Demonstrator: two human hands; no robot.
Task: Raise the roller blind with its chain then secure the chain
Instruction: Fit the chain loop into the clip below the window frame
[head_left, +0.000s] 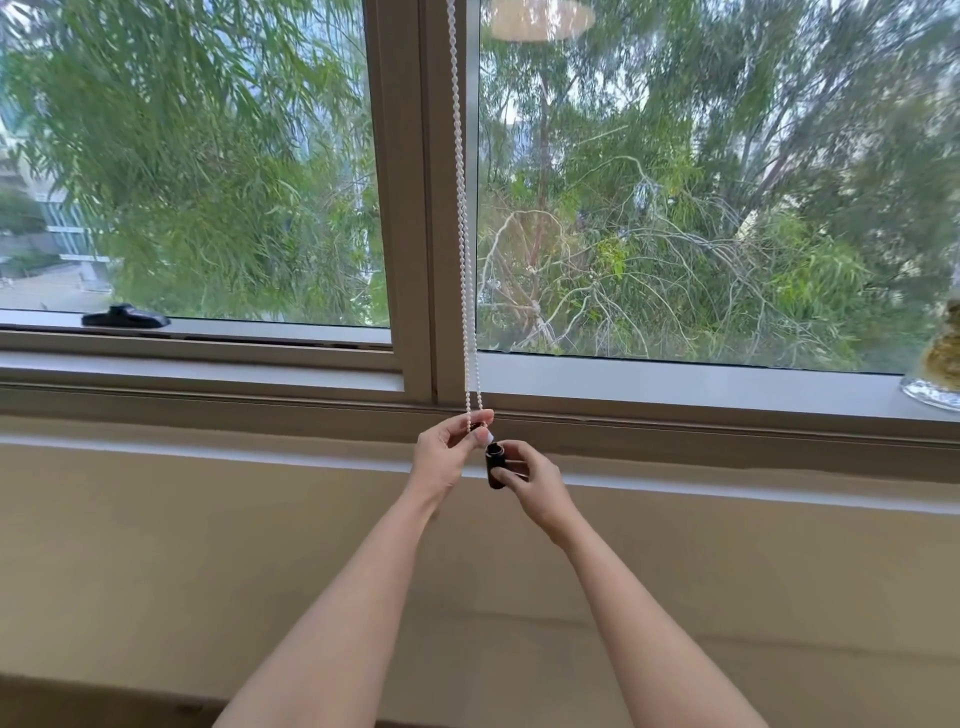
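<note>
Beige wall (156, 545) fills the near part of the view, under a long window sill (675, 395), and both bare forearms reach up from the bottom edge toward the middle of it. Left hand (448, 451) is pinching the bottom of the chain (464, 208) between thumb and fingertips, right at sill height. Right hand (532, 480) sits just beside and slightly lower, fingers closed around a small dark holder (494, 466) that stands upright with its open top pointing at the chain's end. Whether the chain is actually touching the holder, can't tell, they're super close though.

From the left hand the white bead chain runs straight up in two strands along the mullion (415, 208) between the two panes and goes off the top edge. Blind itself isn't visible, both panes are uncovered.

Further left on the frame there's a black handle (126, 316) lying flat. At the far right edge a glass thing (935, 387) with something yellowish in it stands on the sill. Outside it's all green trees (701, 208), plus a bit of building at far left.
</note>
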